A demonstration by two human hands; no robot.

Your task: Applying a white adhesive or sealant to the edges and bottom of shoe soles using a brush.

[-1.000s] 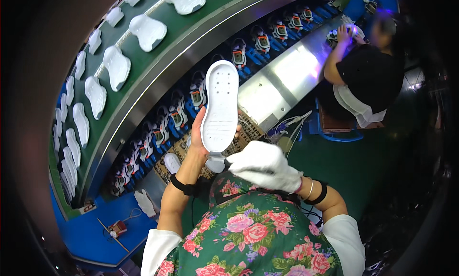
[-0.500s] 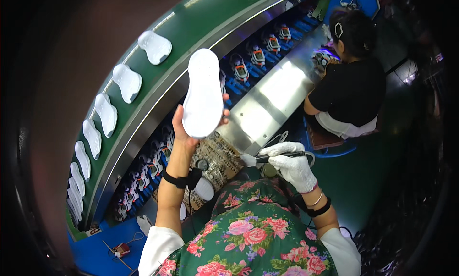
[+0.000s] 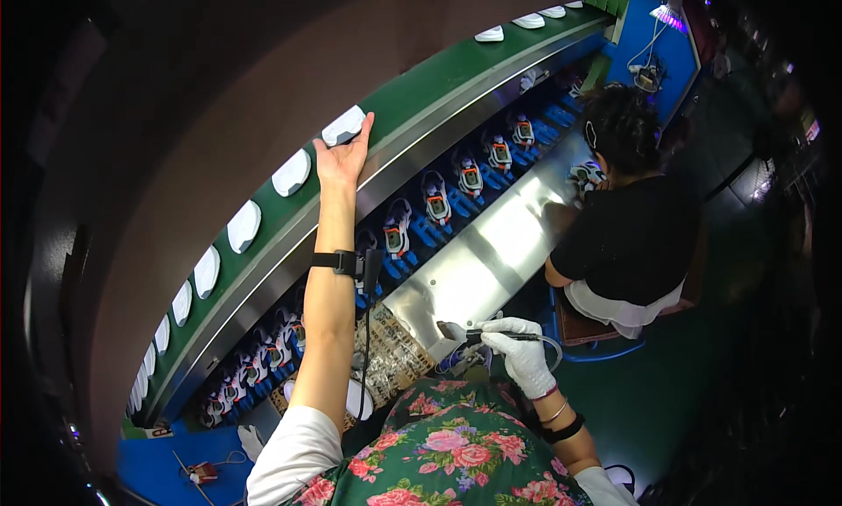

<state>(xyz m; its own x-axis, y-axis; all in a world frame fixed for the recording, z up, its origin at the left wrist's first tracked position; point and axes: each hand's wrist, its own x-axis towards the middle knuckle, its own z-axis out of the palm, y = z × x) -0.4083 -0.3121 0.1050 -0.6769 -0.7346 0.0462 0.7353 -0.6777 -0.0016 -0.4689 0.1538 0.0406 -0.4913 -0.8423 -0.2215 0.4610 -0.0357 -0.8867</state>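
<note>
My bare left hand [image 3: 343, 162] is stretched far out over the green conveyor belt [image 3: 408, 89], its thumb and fingers on either side of a white shoe sole [image 3: 344, 127]. That sole rests at the belt, and the hand partly covers its near end. In my right hand [image 3: 524, 361], which wears a white knitted glove, is a brush [image 3: 504, 335] with a dark handle. The brush's pale bristles point left above the metal ledge [image 3: 465, 287]. A pale tube curves by the handle's end.
More white soles [image 3: 244, 225] line the belt. Below it, orange-and-white shoe uppers [image 3: 436, 197] stand on blue holders. Patterned brown sheeting [image 3: 395, 352] covers the ledge's near end. A co-worker [image 3: 627, 217] sits at right. A blue table [image 3: 167, 466] is lower left.
My left hand has carried the sole from in front of me forward to the belt and turned over. My right hand, still with the brush, has shifted slightly. The view has moved.
</note>
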